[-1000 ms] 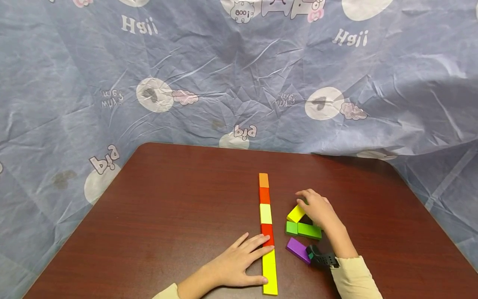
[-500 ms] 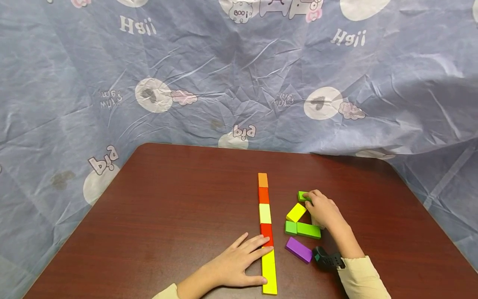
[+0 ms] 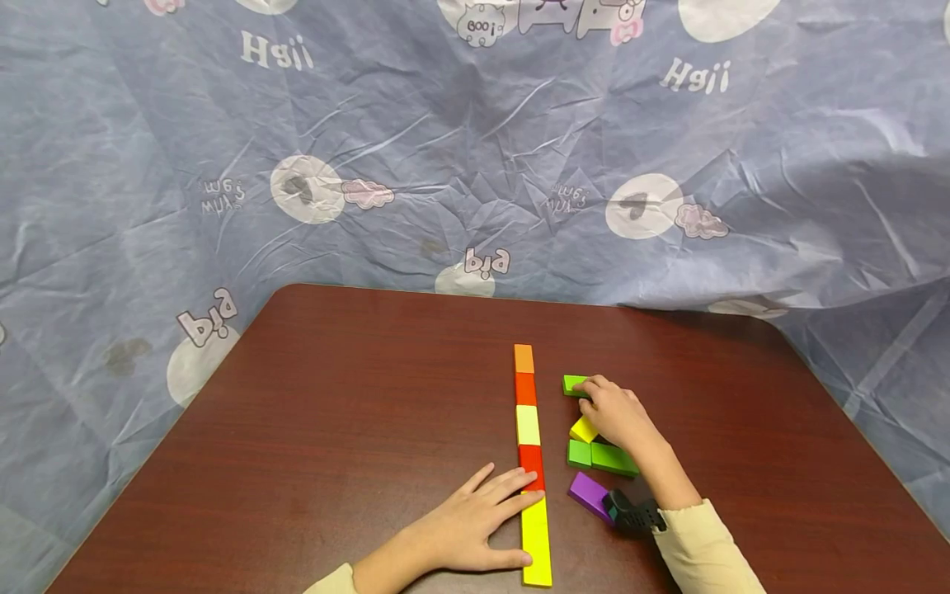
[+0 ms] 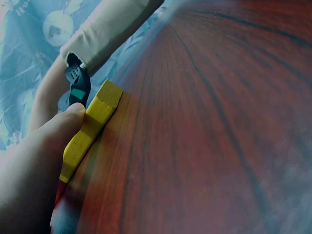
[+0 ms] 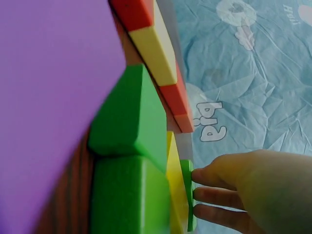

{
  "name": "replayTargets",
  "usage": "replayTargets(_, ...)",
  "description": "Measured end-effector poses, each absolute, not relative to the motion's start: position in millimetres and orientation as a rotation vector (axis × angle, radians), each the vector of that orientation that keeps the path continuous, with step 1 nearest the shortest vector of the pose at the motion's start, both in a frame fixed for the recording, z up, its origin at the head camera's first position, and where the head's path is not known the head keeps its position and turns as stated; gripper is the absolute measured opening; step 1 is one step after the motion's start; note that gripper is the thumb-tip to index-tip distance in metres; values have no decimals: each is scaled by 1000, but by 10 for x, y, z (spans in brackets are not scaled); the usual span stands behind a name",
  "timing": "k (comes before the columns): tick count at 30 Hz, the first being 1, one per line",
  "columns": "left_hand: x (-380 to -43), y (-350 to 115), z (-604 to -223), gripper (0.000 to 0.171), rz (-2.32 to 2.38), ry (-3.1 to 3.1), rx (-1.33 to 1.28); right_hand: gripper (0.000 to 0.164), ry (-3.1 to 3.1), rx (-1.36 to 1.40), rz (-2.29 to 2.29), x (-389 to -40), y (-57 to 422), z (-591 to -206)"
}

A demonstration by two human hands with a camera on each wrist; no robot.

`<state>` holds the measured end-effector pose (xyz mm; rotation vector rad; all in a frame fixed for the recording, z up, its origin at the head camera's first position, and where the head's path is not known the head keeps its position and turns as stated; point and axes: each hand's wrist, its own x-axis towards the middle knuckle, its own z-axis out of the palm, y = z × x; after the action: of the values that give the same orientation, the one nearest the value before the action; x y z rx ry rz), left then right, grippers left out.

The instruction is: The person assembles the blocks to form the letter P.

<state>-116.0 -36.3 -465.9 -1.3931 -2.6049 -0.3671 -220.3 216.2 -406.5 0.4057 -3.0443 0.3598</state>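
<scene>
My left hand (image 3: 467, 524) lies spread with straight fingers on a straight row of blocks. Its fingertips rest on the nearer red block (image 3: 530, 460) and its thumb on the long yellow block (image 3: 538, 544) at the row's near end. My right hand (image 3: 619, 417) holds a green block (image 3: 573, 385) by the fingertips, right of the row; part of that block is hidden under the fingers. Below this hand is a shorter yellow block (image 3: 583, 430), partly covered. In the right wrist view the fingertips meet the green block (image 5: 187, 168) at the far side of the yellow one.
Farther up the row come a pale yellow block (image 3: 528, 425), another red block (image 3: 525, 389) and an orange block (image 3: 524, 359). Two more green blocks (image 3: 580, 454) (image 3: 613, 459) touch end to end at right. A purple block (image 3: 589, 492) lies nearer, beside the black wrist device (image 3: 631, 513).
My right hand first moved right, over the far green block, then back left with it, bringing it closer to the row. My left hand has stayed in place.
</scene>
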Motion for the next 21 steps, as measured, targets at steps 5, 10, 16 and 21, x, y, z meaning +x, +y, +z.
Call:
replayTargets(5,-1159,-367,-4650,65,-366,-2602,-1393,33,-3089,376,327,-2299,2167,-4051)
replayTargets(10,-1164,-367,-4641,64,-369,-2612,-1395,36,-3120,373,252,-2478,2124,-4034)
replayTargets(16,-1160,-363,-4636,64,-371,-2625,-1404,40,-3148,417,207,-2674,2030,-4066)
replayTargets(21,-1160,-360,-4649,64,-374,-2618,-1406,41,-3131,454,209,-2739,1914,-4099)
